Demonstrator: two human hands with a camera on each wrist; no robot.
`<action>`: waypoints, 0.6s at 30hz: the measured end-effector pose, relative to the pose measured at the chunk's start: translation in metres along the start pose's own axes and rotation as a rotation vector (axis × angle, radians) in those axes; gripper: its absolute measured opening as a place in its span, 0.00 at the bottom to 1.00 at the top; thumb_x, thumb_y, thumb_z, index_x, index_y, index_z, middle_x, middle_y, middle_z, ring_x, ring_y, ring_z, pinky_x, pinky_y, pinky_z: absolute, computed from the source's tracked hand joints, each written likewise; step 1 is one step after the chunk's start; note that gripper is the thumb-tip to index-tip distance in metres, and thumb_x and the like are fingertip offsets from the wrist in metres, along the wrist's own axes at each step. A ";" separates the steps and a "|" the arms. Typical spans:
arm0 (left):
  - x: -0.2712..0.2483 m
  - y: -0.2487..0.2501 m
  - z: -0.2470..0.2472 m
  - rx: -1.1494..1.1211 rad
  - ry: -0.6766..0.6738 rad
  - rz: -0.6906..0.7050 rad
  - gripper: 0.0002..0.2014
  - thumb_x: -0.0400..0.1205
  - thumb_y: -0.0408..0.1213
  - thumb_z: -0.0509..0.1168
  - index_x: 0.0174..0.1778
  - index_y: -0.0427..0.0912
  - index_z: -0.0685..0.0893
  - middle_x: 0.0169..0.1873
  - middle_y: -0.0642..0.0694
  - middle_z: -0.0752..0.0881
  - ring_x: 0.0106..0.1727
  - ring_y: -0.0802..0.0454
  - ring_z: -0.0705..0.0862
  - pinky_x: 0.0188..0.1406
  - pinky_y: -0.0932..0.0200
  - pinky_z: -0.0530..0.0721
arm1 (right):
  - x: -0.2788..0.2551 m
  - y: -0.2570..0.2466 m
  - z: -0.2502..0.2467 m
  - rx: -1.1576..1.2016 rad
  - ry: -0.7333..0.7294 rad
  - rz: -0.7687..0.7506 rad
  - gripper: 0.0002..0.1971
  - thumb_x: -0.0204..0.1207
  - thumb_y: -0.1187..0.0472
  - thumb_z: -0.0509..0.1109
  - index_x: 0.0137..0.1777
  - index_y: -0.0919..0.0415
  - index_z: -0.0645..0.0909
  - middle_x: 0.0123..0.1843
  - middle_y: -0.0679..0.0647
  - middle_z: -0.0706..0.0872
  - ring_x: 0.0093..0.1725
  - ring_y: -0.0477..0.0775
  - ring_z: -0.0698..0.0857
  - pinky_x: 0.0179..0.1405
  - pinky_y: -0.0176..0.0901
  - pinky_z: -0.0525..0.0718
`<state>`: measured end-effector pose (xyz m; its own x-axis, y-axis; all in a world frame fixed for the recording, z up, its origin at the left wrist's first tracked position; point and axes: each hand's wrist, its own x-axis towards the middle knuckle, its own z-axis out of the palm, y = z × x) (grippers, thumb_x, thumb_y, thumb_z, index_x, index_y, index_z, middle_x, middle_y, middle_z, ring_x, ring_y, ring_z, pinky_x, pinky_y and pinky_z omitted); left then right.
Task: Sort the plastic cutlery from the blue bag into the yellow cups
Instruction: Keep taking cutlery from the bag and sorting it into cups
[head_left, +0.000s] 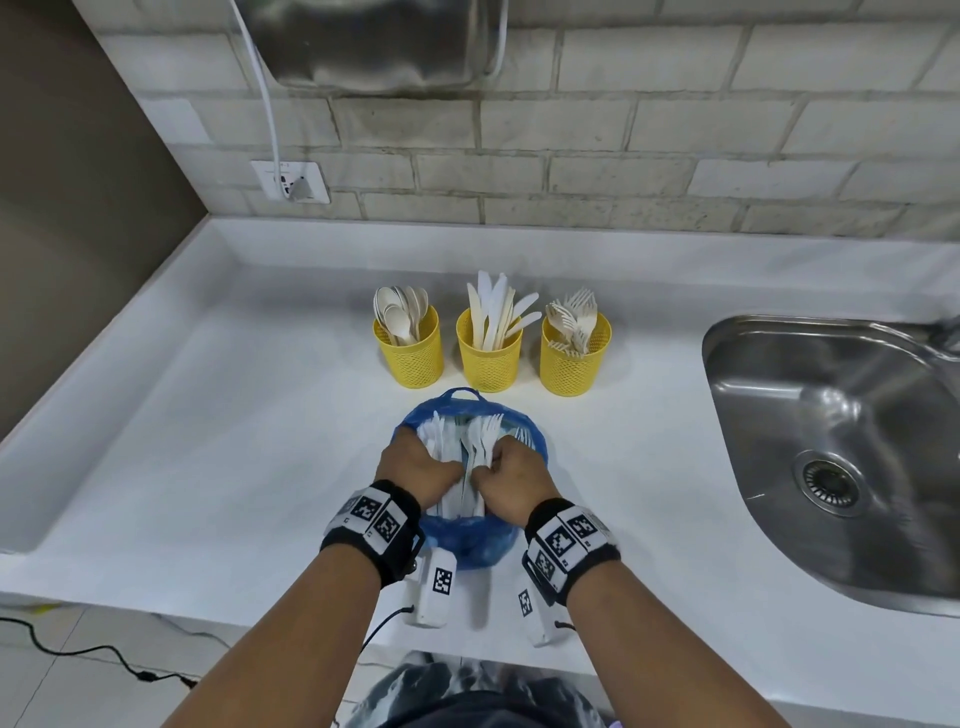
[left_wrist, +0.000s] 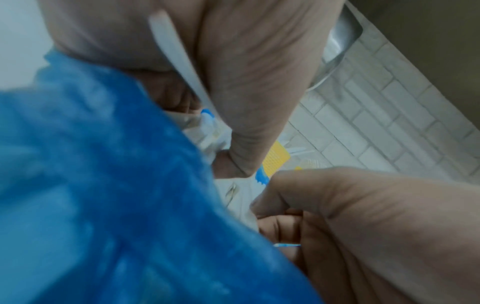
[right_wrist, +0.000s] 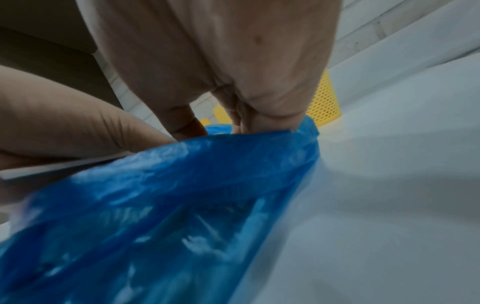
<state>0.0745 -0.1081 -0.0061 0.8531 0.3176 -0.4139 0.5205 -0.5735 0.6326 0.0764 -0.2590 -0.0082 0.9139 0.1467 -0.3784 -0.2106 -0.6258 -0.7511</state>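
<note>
While both hands are working inside the bag (head_left: 470, 540) on the counter (head_left: 208, 441) | left hand (head_left: 415, 467) curling round white cutlery (head_left: 470, 441) | right hand (head_left: 511, 480) pinching forks | pieces likely light, stiff, slick: gripping handles is looking best | cups (head_left: 488, 353) are standing just behind.

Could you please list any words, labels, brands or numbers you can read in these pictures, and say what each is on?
No readable text anywhere.
Wrist bands: black-and-white square code markers only, no letters or digits.
Wall socket: faint marks, too small to read.
Blue bag, yellow cups: nothing printed that shows.
</note>
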 end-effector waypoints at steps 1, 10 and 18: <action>0.001 -0.001 0.001 -0.020 -0.012 -0.002 0.29 0.64 0.46 0.73 0.62 0.43 0.80 0.49 0.50 0.88 0.51 0.49 0.88 0.47 0.60 0.80 | 0.000 0.001 0.000 0.019 -0.018 0.002 0.05 0.78 0.63 0.69 0.44 0.60 0.74 0.42 0.57 0.84 0.46 0.60 0.86 0.48 0.50 0.86; -0.008 0.007 0.000 -0.139 -0.036 0.016 0.29 0.66 0.49 0.82 0.59 0.46 0.80 0.49 0.53 0.86 0.53 0.51 0.86 0.50 0.58 0.82 | -0.008 0.001 0.002 0.151 -0.064 -0.094 0.16 0.78 0.71 0.58 0.52 0.64 0.89 0.43 0.59 0.89 0.46 0.66 0.91 0.54 0.64 0.92; -0.006 -0.003 0.007 -0.151 0.021 -0.008 0.35 0.55 0.48 0.77 0.61 0.47 0.83 0.50 0.49 0.90 0.51 0.48 0.89 0.49 0.56 0.86 | -0.013 -0.002 -0.009 0.085 0.077 -0.064 0.14 0.78 0.69 0.62 0.50 0.58 0.89 0.42 0.51 0.88 0.44 0.59 0.89 0.56 0.54 0.90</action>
<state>0.0676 -0.1130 -0.0100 0.8484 0.3386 -0.4068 0.5258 -0.4515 0.7209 0.0682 -0.2670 0.0029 0.9497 0.1234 -0.2878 -0.1763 -0.5490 -0.8170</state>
